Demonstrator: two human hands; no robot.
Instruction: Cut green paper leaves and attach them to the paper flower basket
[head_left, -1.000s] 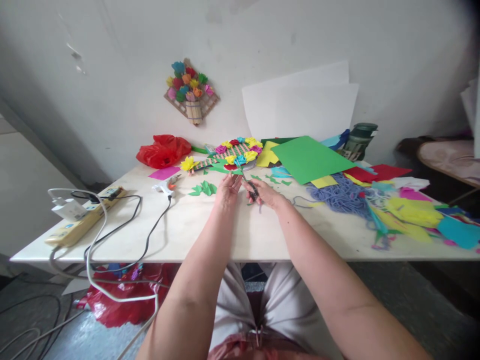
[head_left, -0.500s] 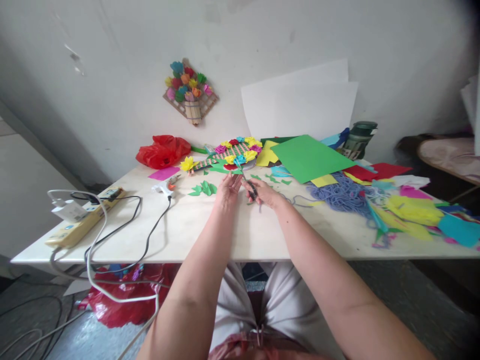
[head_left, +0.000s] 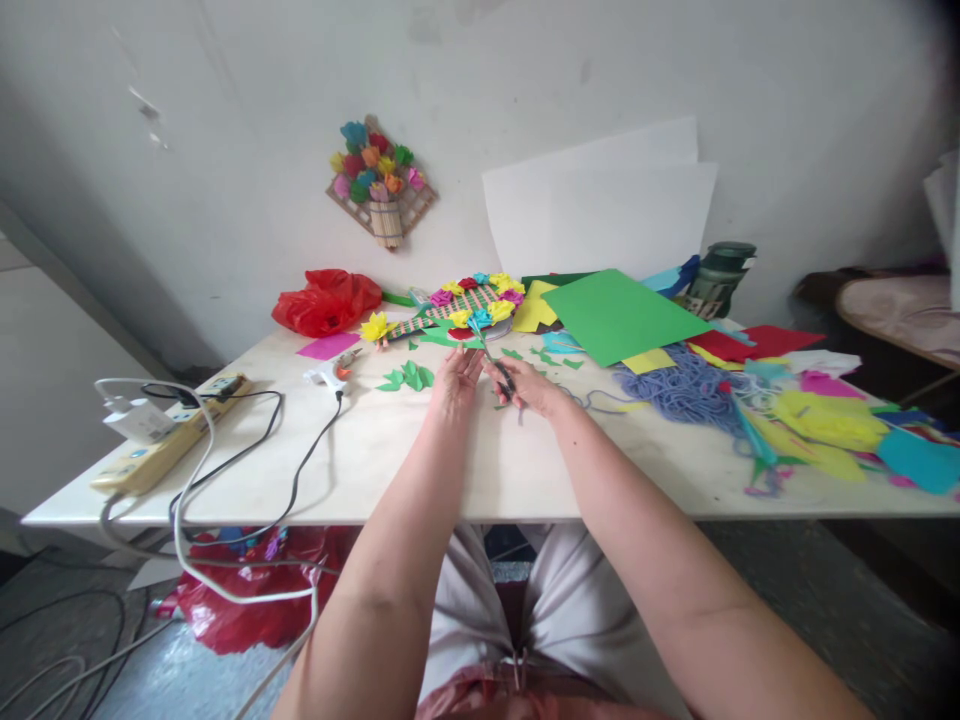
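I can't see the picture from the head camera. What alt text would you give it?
A person's right hand holds scissors beside the left hand over a pale table, near cut green paper leaves. Behind lie a paper-flower craft piece, a green sheet, blue yarn, and a glue gun.

Head-worn view, forward-down over table

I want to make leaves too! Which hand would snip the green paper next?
Probably the right hand: it already grips the dark-handled scissors, blades pointing toward the small green paper piece at the left hand fingertips.
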